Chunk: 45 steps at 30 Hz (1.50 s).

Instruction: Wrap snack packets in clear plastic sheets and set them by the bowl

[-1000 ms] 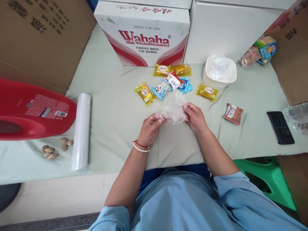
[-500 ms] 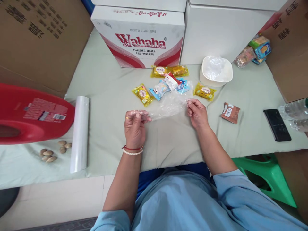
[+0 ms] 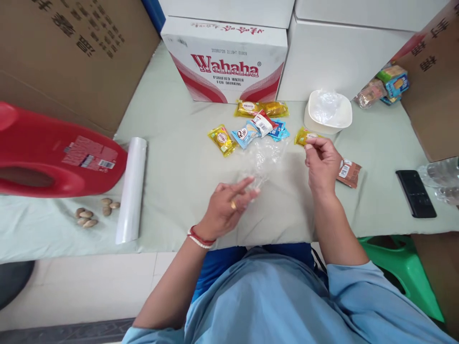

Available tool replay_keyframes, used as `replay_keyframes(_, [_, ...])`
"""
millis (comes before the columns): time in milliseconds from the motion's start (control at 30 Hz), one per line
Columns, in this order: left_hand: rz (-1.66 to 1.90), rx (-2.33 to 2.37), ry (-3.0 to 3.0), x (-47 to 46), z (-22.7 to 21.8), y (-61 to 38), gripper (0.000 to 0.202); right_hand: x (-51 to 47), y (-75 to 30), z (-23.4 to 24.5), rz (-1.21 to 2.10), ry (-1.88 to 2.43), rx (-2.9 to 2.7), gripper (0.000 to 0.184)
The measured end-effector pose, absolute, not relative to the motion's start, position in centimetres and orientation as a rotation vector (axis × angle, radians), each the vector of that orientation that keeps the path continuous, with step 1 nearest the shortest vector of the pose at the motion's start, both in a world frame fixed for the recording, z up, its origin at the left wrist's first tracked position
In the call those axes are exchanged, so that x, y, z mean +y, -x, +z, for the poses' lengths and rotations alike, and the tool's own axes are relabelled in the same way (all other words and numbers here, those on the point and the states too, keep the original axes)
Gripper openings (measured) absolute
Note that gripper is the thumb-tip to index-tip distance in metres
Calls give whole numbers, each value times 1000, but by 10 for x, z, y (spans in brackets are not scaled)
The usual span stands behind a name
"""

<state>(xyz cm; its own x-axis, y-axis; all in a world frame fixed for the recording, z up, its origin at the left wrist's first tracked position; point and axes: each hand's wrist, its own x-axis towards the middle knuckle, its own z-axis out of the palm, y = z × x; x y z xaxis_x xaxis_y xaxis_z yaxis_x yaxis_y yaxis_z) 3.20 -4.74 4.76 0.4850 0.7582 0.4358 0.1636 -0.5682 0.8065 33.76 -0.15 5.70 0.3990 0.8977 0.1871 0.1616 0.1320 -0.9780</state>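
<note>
A clear plastic bag [image 3: 263,155] lies crumpled in front of several wrapped snacks. My left hand [image 3: 229,205] is at its near edge, fingers stretched out and fingertips against the film. Off to the right of the bag, my right hand [image 3: 324,165] has its thumb and index finger pinched; I cannot make out anything between them. It partly covers a yellow snack packet [image 3: 303,135] and a brown packet [image 3: 349,173]. Behind the bag are a blue-and-white packet [image 3: 245,134], a red-and-white packet [image 3: 264,123] and another yellow packet [image 3: 222,139].
A white bowl [image 3: 328,125] with clear plastic inside stands before white boxes. On the left are a red jug [image 3: 71,157], a plastic film roll [image 3: 132,191] and several brown nuts [image 3: 86,217]. A phone [image 3: 416,193] and clear bottles [image 3: 442,173] lie at right. A green stool [image 3: 412,272] stands below.
My right hand has let go of the bag and moved right. My left hand has moved right and lower, its fingers opening from a grip. The bag, stretched between both hands before, has sunk down.
</note>
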Motion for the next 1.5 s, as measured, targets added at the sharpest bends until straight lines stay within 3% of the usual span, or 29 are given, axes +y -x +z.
replay_keyframes(100, [769, 648, -2469, -61, 46, -40, 49, 5, -327, 78, 498, 1406, -1474, 37])
replay_keyframes(300, [411, 573, -2864, -78, 27, -47, 63, 49, -274, 80, 570, 1464, -2147, 88])
replay_keyframes(367, [364, 574, -2866, -81, 23, -46, 64, 64, -260, 77, 655, 1499, -2276, 76])
replay_keyframes(467, [373, 583, -2818, -84, 18, -41, 66, 75, -260, 79, 803, 1414, -2266, 26])
replay_keyframes(533, [461, 594, -2754, -87, 14, -37, 67, 69, -277, 85, 893, 1275, -2083, 13])
replay_keyframes(700, [730, 583, -2397, -89, 6, -29, 74, 17, -358, 88, 1125, 1099, -1572, 23])
replay_keyframes(1000, [977, 850, -2029, -86, 8, -32, 49, -87, -446, 39, 1351, 1227, -1586, 24])
replay_keyframes(1100, [806, 1085, -2133, -85, 9, -42, 36, -104, -450, 39, 1345, 1303, -1682, 29])
replay_keyframes(1333, [329, 1274, -2501, -85, 21, -60, 29, -125, -467, 50, 1128, 1467, -2011, 26])
replay_keyframes(1500, [161, 1136, -2472, -88, 36, -52, 60, -129, -455, 79, 685, 1585, -1904, 21])
